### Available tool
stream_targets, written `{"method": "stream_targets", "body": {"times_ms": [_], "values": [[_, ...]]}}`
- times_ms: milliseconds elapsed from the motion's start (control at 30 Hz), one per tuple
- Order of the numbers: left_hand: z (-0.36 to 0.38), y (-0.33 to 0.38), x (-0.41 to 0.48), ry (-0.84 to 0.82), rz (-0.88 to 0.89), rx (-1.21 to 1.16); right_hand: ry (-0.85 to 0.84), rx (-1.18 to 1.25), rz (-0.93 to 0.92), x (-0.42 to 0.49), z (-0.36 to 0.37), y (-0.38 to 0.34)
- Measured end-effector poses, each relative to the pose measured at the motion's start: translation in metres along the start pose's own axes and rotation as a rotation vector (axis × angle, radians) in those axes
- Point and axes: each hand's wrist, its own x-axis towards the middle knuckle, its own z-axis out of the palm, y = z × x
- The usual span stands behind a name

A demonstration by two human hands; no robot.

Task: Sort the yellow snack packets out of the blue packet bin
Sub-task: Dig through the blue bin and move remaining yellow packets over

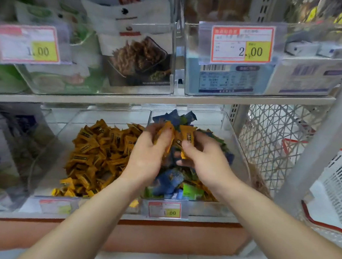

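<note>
Location: a retail shop, self-service snack section. Identifying features, as seen from my position:

1. A metal shelf rack (148,100) in two tiers faces me, with a slotted upright (263,6) behind it.
2. Clear plastic bins (229,133) line both tiers. The lower ones hold loose yellow packets (100,149) and blue packets (171,178); the upper ones hold bagged and boxed goods.
3. A price tag (242,44) reading 2.00 and a second price tag (28,43) reading 1.00 are fixed to the upper bin fronts.
4. A barcode (213,67) shows on a box just below the 2.00 tag.
5. A white shopping basket (341,185) with a red rim sits to my right, beyond a wire mesh panel (270,139).
</note>
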Motion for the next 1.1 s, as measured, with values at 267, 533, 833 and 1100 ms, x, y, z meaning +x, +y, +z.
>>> {"method": "stream_targets", "body": {"times_ms": [267,533,833,1100], "values": [[-0.100,-0.002,0.010,0.092,0.326,0.616,-0.148,-0.558,-0.252,0.032,0.080,-0.003],[-0.156,-0.019,0.008,-0.175,-0.066,0.904,-0.439,-1.199,-0.328,0.061,0.109,0.021],[-0.120,0.004,-0.001,-0.158,0.218,0.793,-0.276,-0.974,-0.312,0.048,0.026,-0.002],[-0.019,-0.010,-0.031,-0.450,0.434,0.776,-0.140,-0.999,-0.132,0.010,-0.069,-0.010]]}}
